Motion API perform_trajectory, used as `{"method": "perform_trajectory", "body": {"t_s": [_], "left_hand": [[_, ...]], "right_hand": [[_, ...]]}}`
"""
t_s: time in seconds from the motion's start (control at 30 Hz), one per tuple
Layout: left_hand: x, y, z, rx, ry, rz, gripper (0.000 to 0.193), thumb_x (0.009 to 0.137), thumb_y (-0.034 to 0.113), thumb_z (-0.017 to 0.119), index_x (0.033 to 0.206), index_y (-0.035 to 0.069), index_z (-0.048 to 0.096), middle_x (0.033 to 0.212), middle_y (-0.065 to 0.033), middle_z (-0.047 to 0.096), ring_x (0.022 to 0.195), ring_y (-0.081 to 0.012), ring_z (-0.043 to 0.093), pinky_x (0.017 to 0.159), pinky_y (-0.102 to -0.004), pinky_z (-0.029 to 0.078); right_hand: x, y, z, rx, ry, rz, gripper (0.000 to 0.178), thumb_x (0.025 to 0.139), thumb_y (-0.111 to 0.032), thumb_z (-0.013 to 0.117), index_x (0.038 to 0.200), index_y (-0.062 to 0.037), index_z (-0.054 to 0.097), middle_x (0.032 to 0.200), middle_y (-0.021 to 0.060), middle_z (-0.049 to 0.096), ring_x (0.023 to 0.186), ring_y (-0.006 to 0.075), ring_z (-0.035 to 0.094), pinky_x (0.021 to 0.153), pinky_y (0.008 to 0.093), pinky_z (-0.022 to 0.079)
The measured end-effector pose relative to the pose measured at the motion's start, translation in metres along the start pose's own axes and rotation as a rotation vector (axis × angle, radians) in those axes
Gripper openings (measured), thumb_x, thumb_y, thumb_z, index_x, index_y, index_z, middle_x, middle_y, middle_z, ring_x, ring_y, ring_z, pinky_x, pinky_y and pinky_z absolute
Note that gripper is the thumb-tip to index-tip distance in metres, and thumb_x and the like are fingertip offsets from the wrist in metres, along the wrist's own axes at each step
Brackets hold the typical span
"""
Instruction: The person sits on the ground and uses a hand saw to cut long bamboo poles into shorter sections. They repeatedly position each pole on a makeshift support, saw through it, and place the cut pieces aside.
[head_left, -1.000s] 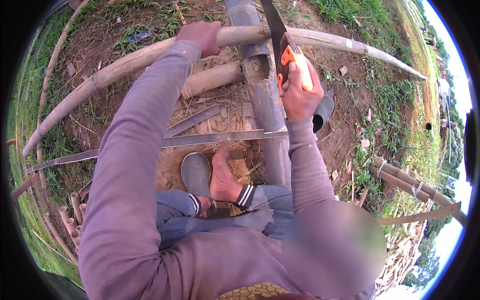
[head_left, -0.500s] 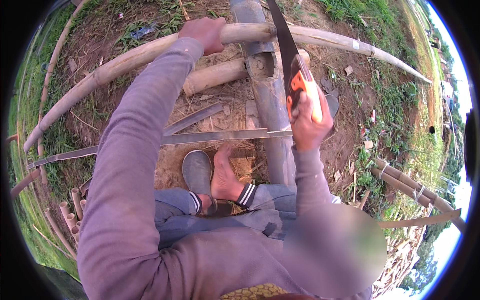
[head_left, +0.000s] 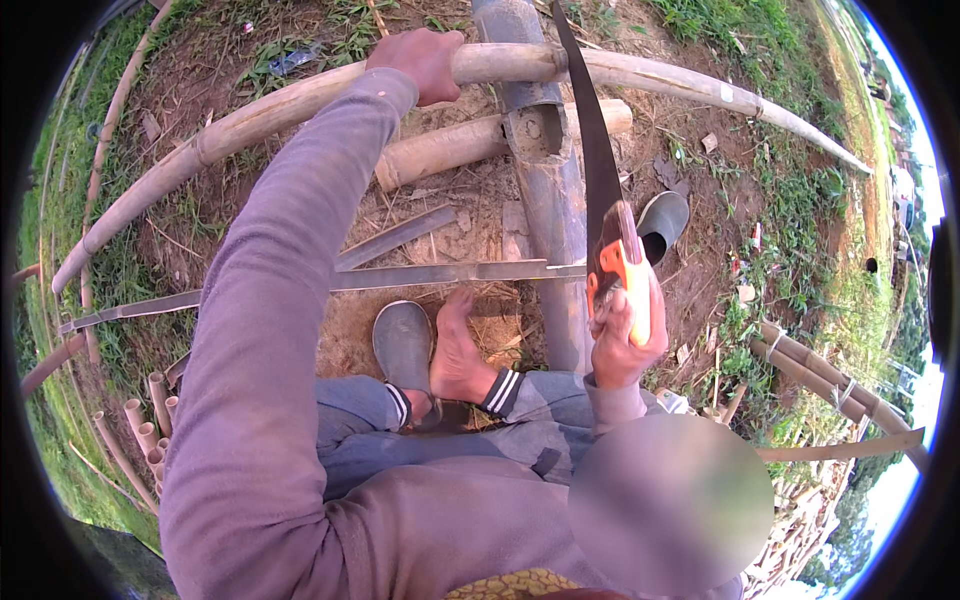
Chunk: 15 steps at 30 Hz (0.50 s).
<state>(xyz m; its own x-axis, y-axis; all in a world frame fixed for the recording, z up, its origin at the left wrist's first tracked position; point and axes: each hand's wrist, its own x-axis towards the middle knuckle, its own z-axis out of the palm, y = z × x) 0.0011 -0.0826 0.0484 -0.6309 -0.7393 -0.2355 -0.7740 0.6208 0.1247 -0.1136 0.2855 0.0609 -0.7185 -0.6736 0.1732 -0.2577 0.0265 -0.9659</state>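
One saw (head_left: 598, 170), two clogs (head_left: 403, 345), one bare foot (head_left: 462, 358), two sleeves (head_left: 280, 250)

Outdoor site, lit by bright daylight. The floor is bare brown soil (head_left: 705, 265) — uneven, strewn with dry stalks and small scraps. Green grass (head_left: 700, 20) grows in patches at upper right and more thickly along the left margin. A crumpled bluish wrapper (head_left: 292, 60) lies on the ground at upper left. At right, poles (head_left: 815, 362) are bound with pale ties; near them is a heap of pale pieces (head_left: 800, 500). Dark-green trees (head_left: 868, 488) stand against washed-out sky (head_left: 903, 505).
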Motion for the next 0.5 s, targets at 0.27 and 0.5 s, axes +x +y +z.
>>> {"method": "perform_trajectory", "body": {"t_s": [0.27,0.5], "left_hand": [[0.003,-0.005,-0.013,-0.026,-0.013,-0.004,0.053,0.082,0.034,0.079,0.131,0.019,0.066,0.12,-0.011,0.076,0.114,-0.031,0.074,0.099,-0.0476,0.06],[-0.002,-0.001,-0.004,-0.033,-0.016,0.023,0.048,0.081,0.034,0.08,0.125,0.018,0.069,0.114,-0.0113,0.078,0.107,-0.0313,0.075,0.096,-0.0477,0.06]], "right_hand": [[0.111,-0.018,0.068,0.032,-0.041,0.042,0.033,0.104,-0.008,0.071,0.134,0.0034,0.066,0.102,0.0059,0.072,0.085,0.0062,0.064,0.066,0.022,0.052],[-0.048,-0.005,-0.033,-0.011,-0.037,0.018,0.052,0.105,-0.019,0.068,0.144,0.0121,0.054,0.136,0.0244,0.067,0.124,0.0269,0.068,0.089,0.0296,0.06]]}}
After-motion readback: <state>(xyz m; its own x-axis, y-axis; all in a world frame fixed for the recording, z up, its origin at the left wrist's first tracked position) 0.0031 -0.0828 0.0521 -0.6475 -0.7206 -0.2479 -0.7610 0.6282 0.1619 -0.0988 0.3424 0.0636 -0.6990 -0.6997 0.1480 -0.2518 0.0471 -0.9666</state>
